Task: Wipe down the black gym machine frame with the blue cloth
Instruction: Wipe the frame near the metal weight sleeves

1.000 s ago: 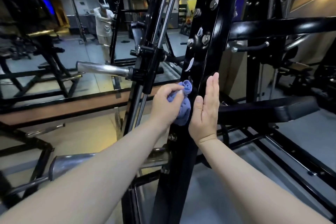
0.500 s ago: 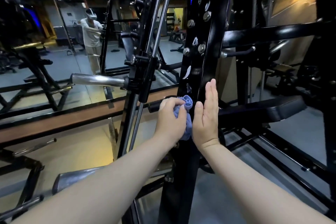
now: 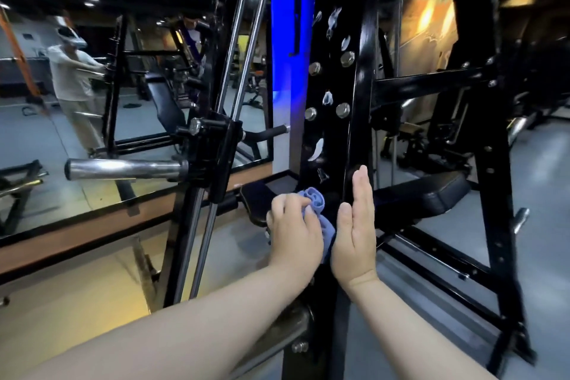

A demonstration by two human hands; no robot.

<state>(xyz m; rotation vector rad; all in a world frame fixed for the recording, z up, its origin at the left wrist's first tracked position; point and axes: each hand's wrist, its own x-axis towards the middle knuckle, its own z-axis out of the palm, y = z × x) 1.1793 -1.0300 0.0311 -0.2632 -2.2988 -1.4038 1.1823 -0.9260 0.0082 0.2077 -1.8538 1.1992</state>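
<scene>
Dim gym: fingers of left hand (image 3: 293,231) clamp half-hidden blue cloth (image 3: 315,199); right hand (image 3: 354,231) flat against frame (image 3: 331,129).

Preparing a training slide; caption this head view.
Left hand grips a crumpled blue cloth against the black metal machine upright while the flat right hand rests on its edge.

head cam, 1 view | wide-angle | faces fwd/down | close to black frame upright (image 3: 334,133)
</scene>
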